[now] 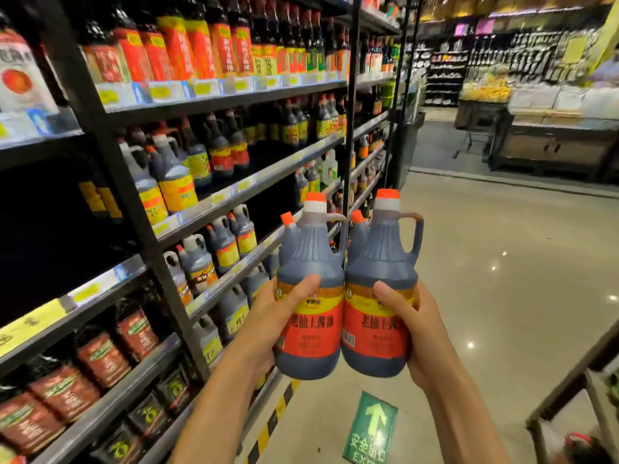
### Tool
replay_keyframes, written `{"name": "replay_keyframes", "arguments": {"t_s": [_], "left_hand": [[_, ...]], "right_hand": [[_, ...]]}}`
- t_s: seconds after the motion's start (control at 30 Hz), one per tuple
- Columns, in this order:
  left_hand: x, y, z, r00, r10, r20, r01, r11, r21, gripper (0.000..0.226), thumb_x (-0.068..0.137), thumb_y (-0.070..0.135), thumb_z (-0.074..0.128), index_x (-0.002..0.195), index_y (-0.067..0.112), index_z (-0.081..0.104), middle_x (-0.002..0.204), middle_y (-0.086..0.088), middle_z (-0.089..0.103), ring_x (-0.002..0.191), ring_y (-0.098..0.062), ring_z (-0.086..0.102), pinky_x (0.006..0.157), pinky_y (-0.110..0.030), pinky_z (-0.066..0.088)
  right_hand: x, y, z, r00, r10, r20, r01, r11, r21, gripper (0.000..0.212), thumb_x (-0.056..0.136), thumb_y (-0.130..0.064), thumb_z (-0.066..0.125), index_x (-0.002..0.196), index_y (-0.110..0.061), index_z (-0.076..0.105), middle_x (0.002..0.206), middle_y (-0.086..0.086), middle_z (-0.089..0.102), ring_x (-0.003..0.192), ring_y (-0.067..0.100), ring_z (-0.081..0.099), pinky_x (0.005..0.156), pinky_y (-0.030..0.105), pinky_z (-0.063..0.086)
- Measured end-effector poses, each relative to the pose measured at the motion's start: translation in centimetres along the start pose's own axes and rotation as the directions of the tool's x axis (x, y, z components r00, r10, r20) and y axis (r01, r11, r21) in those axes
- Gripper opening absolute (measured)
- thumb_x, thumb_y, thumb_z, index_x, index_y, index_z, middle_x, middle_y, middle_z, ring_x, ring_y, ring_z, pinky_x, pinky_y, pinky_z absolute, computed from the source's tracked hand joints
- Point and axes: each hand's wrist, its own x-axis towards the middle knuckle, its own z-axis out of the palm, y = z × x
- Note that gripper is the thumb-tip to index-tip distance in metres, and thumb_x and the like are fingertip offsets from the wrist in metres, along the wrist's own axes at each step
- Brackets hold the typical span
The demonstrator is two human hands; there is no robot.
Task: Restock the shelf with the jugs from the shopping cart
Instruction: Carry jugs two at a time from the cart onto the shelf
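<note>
I hold two dark sauce jugs upright and side by side in front of me, touching each other. My left hand (274, 316) grips the left jug (311, 262) around its red and yellow label. My right hand (415, 329) grips the right jug (382, 259) the same way. Both jugs have orange caps, white collars and side handles. The shelf unit (248, 192) stands to my left, with rows of similar jugs. A corner of the shopping cart (569, 383) shows at the bottom right.
Black shelf uprights (350, 95) divide the bays. The tiled aisle floor (502, 262) stretches ahead, with a green arrow exit sticker (371, 426) near my feet. Another cart (475, 139) and produce stands sit far ahead on the right.
</note>
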Motion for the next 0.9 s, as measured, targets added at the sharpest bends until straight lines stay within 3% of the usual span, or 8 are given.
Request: {"name": "replay_keyframes", "arguments": {"t_s": [0.23, 0.43, 0.5, 0.67, 0.77, 0.9], "left_hand": [[11.8, -1.1, 1.9, 1.000, -0.011, -0.014, 0.011, 1.000, -0.012, 0.053, 0.069, 0.040, 0.069, 0.119, 0.023, 0.063, 0.100, -0.005, 0.076, 0.089, -0.024, 0.074, 0.065, -0.031, 0.058], [23.5, -1.1, 3.6, 0.999, -0.006, 0.042, 0.009, 0.998, -0.068, 0.046, 0.074, 0.034, 0.072, 0.117, 0.022, 0.063, 0.101, -0.007, 0.076, 0.089, -0.024, 0.074, 0.065, -0.031, 0.059], [27.0, -0.7, 4.2, 0.999, 0.009, 0.053, -0.005, 0.996, -0.088, 0.048, 0.073, 0.034, 0.080, 0.117, 0.024, 0.063, 0.102, -0.006, 0.076, 0.091, -0.025, 0.074, 0.068, -0.033, 0.059], [34.2, 0.0, 5.2, 0.999, 0.023, 0.038, -0.018, 0.993, -0.116, 0.063, 0.062, 0.041, 0.080, 0.120, 0.023, 0.061, 0.104, -0.007, 0.075, 0.093, -0.027, 0.073, 0.071, -0.037, 0.058], [38.0, 0.3, 5.3, 0.999, 0.037, 0.008, -0.036, 0.993, -0.108, 0.061, 0.062, 0.038, 0.081, 0.117, 0.021, 0.062, 0.103, -0.008, 0.075, 0.092, -0.027, 0.073, 0.069, -0.035, 0.059], [43.1, 0.4, 5.1, 0.994, 0.071, -0.080, -0.077, 0.994, -0.076, 0.083, 0.047, 0.052, 0.089, 0.118, 0.020, 0.063, 0.106, -0.010, 0.074, 0.095, -0.029, 0.072, 0.072, -0.036, 0.058]], "right_hand": [[11.0, 1.5, -3.7, 1.000, 0.010, 0.001, -0.010, 1.000, -0.010, 0.093, 0.053, -0.055, 0.089, 0.130, -0.015, 0.056, 0.120, 0.012, 0.070, 0.106, 0.034, 0.069, 0.083, 0.046, 0.058], [21.4, 1.3, -7.1, 1.000, -0.012, -0.012, 0.011, 0.998, -0.062, 0.067, 0.067, -0.037, 0.077, 0.127, -0.016, 0.057, 0.117, 0.012, 0.071, 0.105, 0.035, 0.069, 0.087, 0.053, 0.057], [24.9, 1.0, -7.9, 0.999, -0.030, -0.023, 0.028, 0.997, -0.071, 0.068, 0.066, -0.038, 0.077, 0.128, -0.017, 0.057, 0.117, 0.011, 0.071, 0.104, 0.033, 0.070, 0.085, 0.050, 0.058], [32.5, 1.0, -9.4, 0.999, -0.032, -0.020, 0.031, 0.997, -0.065, 0.070, 0.065, -0.040, 0.077, 0.129, -0.017, 0.057, 0.117, 0.011, 0.072, 0.103, 0.033, 0.071, 0.081, 0.047, 0.060], [37.0, 1.6, -9.9, 0.999, -0.021, 0.024, 0.022, 0.998, -0.050, 0.084, 0.057, -0.049, 0.086, 0.129, -0.018, 0.057, 0.118, 0.011, 0.071, 0.105, 0.033, 0.070, 0.081, 0.045, 0.060], [43.6, 2.9, -10.5, 0.994, -0.007, 0.113, 0.008, 1.000, -0.016, 0.097, 0.050, -0.056, 0.089, 0.132, -0.018, 0.057, 0.120, 0.012, 0.071, 0.107, 0.034, 0.069, 0.080, 0.043, 0.059]]}}
